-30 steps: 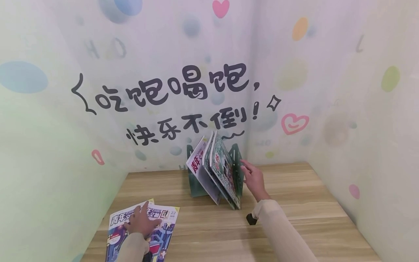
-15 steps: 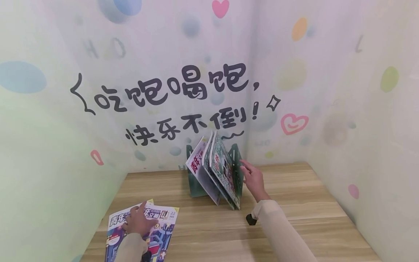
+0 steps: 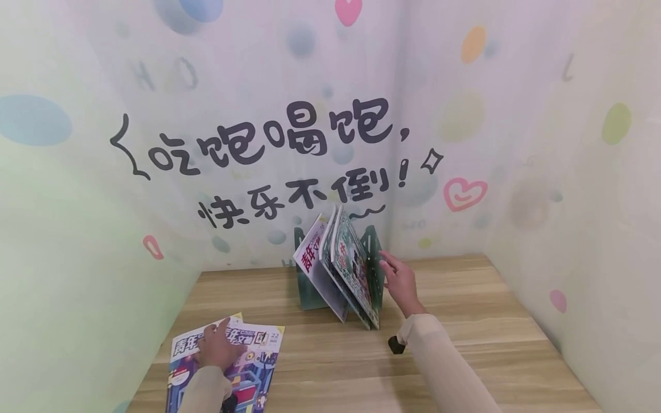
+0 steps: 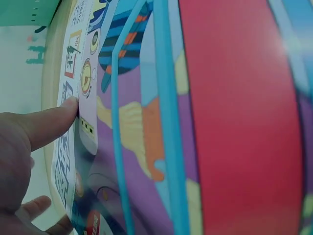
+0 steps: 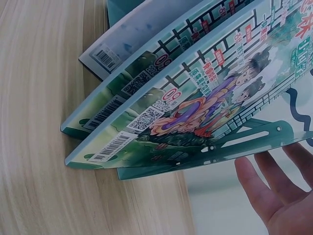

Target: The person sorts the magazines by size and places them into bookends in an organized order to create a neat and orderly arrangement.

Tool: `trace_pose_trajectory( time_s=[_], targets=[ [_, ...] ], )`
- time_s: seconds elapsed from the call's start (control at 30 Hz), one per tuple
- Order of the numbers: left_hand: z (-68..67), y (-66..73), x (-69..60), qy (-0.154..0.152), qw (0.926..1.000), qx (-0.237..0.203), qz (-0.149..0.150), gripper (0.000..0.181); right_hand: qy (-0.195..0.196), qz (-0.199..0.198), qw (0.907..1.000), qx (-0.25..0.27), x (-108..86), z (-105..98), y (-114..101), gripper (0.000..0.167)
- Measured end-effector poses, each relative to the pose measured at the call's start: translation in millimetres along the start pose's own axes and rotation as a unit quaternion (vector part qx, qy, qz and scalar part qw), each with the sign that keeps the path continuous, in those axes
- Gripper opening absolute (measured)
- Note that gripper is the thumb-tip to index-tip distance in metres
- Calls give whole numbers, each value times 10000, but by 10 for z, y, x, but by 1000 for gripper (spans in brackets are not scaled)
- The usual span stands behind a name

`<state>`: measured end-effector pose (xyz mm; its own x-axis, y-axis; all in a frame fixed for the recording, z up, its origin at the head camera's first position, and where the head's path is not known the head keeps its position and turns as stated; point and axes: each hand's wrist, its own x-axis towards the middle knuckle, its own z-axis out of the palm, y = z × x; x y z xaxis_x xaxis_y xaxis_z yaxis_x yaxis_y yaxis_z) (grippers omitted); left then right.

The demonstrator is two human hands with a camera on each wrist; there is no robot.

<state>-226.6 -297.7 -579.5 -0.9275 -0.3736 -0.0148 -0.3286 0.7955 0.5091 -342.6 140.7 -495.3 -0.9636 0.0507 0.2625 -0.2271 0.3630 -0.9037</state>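
In the head view, two overlapping magazines [image 3: 258,367] with white-and-purple covers lie flat at the table's front left. My left hand [image 3: 221,347] rests on their upper part; its thumb [image 4: 58,117] touches a cover in the left wrist view. Several magazines [image 3: 353,269] lean to the left in a green bookend [image 3: 376,258] at the back middle. My right hand [image 3: 401,284] is at the bookend's right plate, fingertips [image 5: 244,169] against or very near its outer side. Two of the leaning magazines show green illustrated covers and barcodes in the right wrist view.
The wood-grain table [image 3: 465,344] ends at the back against a printed curtain wall [image 3: 299,74] with large dark lettering. Similar walls stand close on the left and right. A small black device [image 3: 396,345] sits at my right wrist.
My left hand's fingers, spread wider over the magazines one second ago, are drawn closer together. The right hand, the bookend and the leaning magazines have stayed put.
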Motion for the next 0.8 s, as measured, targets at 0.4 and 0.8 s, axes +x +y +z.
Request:
trace_pose_trajectory(
  time_s=[0.4,0.8],
  targets=[
    [-144,50,-29,-321,9986,408,101,88,-151,35,9997,169,0,-21,-32,38],
    [-254,-21,-30,25,9967,548,605,67,-185,77,9996,182,2,-13,-30,37]
  ],
)
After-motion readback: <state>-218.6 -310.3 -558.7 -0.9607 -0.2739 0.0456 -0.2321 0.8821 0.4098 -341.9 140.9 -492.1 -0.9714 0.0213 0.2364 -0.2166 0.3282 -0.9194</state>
